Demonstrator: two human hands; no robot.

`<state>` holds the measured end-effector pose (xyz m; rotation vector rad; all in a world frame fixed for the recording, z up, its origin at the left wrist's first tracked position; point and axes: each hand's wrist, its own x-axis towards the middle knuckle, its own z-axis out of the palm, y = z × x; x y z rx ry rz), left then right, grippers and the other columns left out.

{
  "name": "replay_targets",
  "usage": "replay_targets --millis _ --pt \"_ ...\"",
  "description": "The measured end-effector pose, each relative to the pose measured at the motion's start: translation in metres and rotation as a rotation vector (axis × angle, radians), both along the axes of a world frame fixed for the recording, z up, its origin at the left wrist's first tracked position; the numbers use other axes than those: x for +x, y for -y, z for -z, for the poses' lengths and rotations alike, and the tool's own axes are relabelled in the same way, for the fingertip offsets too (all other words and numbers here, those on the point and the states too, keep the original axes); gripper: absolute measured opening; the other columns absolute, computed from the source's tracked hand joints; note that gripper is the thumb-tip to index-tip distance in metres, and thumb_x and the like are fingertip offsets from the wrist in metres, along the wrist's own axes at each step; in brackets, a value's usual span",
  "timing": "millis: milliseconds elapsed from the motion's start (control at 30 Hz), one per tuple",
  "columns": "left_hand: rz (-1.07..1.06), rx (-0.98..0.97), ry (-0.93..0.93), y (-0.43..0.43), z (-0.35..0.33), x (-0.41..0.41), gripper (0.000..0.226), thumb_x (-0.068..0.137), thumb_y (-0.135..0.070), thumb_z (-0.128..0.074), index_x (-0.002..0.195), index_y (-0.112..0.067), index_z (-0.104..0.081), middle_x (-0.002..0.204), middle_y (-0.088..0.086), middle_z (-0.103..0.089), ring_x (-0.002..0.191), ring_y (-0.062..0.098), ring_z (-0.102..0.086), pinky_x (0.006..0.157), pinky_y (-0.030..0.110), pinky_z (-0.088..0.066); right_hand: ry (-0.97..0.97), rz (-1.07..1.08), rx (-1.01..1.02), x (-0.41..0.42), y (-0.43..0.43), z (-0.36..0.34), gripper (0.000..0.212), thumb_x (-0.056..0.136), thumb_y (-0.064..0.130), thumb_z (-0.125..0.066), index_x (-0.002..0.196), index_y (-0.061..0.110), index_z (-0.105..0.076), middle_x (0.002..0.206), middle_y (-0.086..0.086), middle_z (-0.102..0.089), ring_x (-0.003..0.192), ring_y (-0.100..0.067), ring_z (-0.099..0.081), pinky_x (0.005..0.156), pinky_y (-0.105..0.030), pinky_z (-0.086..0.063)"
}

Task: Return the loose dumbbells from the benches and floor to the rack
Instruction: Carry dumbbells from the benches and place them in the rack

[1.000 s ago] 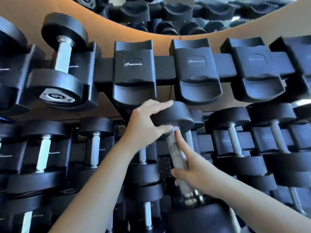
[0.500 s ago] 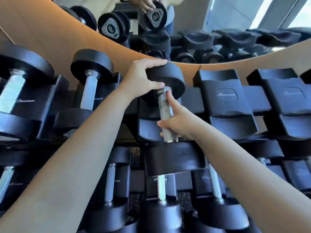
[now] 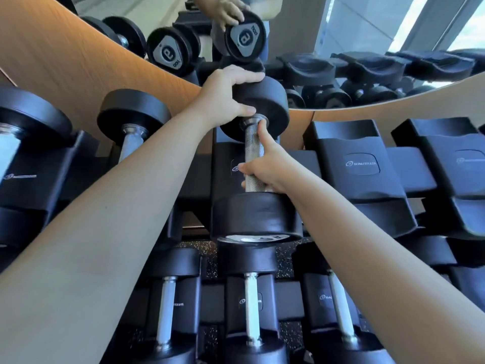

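Note:
A black dumbbell (image 3: 258, 216) with a knurled steel handle lies lengthwise over a cradle on the top tier of the rack (image 3: 367, 174). My left hand (image 3: 225, 98) grips its far head from above and the left. My right hand (image 3: 265, 169) is wrapped around the handle, thumb pointing up toward the collar. The near head sits at the cradle's front lip; whether the dumbbell rests fully in the cradle is hidden by it.
Another dumbbell (image 3: 131, 127) is racked to the left on the top tier. Two bare cradles (image 3: 451, 177) lie to the right. Several dumbbells (image 3: 252, 306) fill the lower tier. A mirror (image 3: 341, 35) behind reflects the rack and a hand.
The dumbbell has been lifted from in front of the lower tier up onto the top-tier cradle, both hands keeping their grip; my view has tilted upward.

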<state>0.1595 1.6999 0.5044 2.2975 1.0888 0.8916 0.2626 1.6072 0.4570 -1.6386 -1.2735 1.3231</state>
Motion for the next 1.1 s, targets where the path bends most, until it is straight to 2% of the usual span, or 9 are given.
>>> replay_targets --millis 100,167,267,467,667,800,967,1033,1100 --pt "-0.024 -0.029 0.027 -0.004 0.007 -0.001 0.061 0.069 -0.002 -0.075 0.125 -0.012 -0.054 0.128 0.004 -0.052 0.118 0.011 -0.046 0.1 0.011 -0.03 0.077 -0.01 0.019 0.001 -0.005 0.005 0.101 0.084 0.007 -0.062 0.14 0.046 0.012 0.137 -0.008 -0.042 0.098 -0.033 -0.062 0.061 -0.026 -0.057" --pt "-0.038 -0.063 0.043 -0.008 0.015 -0.002 0.062 0.069 0.0 -0.075 0.126 -0.013 -0.053 0.128 0.004 -0.05 0.119 0.012 -0.045 0.101 0.015 -0.03 0.113 -0.011 0.032 0.002 -0.009 0.01 0.1 0.084 0.007 -0.062 0.141 0.045 0.011 0.137 -0.008 -0.04 0.094 -0.032 -0.063 0.066 -0.032 -0.057" --pt "-0.051 -0.088 0.06 -0.017 0.027 -0.006 0.063 0.069 0.0 -0.075 0.126 -0.015 -0.053 0.124 0.002 -0.05 0.115 0.009 -0.045 0.093 0.003 -0.028 0.18 -0.031 0.038 0.003 -0.016 0.016 0.098 0.084 0.008 -0.062 0.143 0.04 0.01 0.139 -0.012 -0.041 0.092 -0.024 -0.057 0.078 -0.032 -0.049" --pt "-0.046 -0.126 0.134 -0.022 0.037 -0.013 0.062 0.07 -0.002 -0.075 0.126 -0.02 -0.054 0.123 -0.002 -0.051 0.116 0.009 -0.046 0.102 0.017 -0.033 0.257 -0.057 0.018 0.001 -0.02 0.02 0.097 0.086 0.01 -0.059 0.141 0.042 0.013 0.101 -0.01 -0.051 0.06 -0.012 -0.049 0.046 -0.021 -0.038" --pt "-0.113 -0.115 0.129 -0.006 0.042 -0.016 0.061 0.079 -0.005 -0.067 0.133 -0.022 -0.046 0.141 0.0 -0.039 0.129 0.011 -0.035 0.105 0.018 -0.022 0.197 -0.065 0.021 0.004 -0.013 0.011 0.089 0.085 0.013 -0.06 0.143 0.043 0.0 0.112 0.002 -0.038 0.075 -0.015 -0.05 0.061 -0.029 -0.048" --pt "-0.127 -0.122 0.129 0.03 0.046 -0.029 0.056 0.081 -0.013 -0.066 0.133 -0.022 -0.046 0.149 -0.001 -0.029 0.129 -0.001 -0.025 0.102 0.01 -0.015 0.13 -0.033 0.051 0.01 0.005 0.009 0.075 0.082 0.016 -0.063 0.144 0.033 -0.023 0.138 0.0 -0.043 0.105 -0.016 -0.052 0.077 -0.027 -0.048" --pt "-0.104 -0.188 0.191 0.094 0.062 -0.047 0.045 0.084 -0.022 -0.064 0.127 -0.024 -0.052 0.142 -0.009 -0.04 0.129 -0.002 -0.033 0.106 0.02 -0.024 0.071 0.027 0.132 0.014 0.038 0.012 0.045 0.081 0.022 -0.066 0.124 0.027 -0.055 0.1 -0.007 -0.066 0.084 -0.012 -0.061 0.075 -0.018 -0.047" --pt "-0.093 -0.208 0.219 0.118 0.068 -0.051 0.042 0.084 -0.023 -0.063 0.125 -0.025 -0.054 0.136 -0.013 -0.044 0.124 -0.007 -0.036 0.105 0.021 -0.029 0.015 0.031 0.189 0.017 0.053 0.012 0.03 0.081 0.027 -0.067 0.111 0.028 -0.062 0.094 -0.001 -0.065 0.081 -0.006 -0.06 0.074 -0.008 -0.046" --pt "-0.078 -0.214 0.233 0.139 0.074 -0.052 0.041 0.084 -0.023 -0.063 0.124 -0.025 -0.055 0.133 -0.013 -0.046 0.121 -0.01 -0.038 0.102 0.013 -0.029 -0.025 0.02 0.226 0.019 0.068 0.015 0.026 0.081 0.028 -0.067 0.107 0.029 -0.064 0.099 0.001 -0.065 0.091 -0.009 -0.06 0.085 -0.014 -0.047"
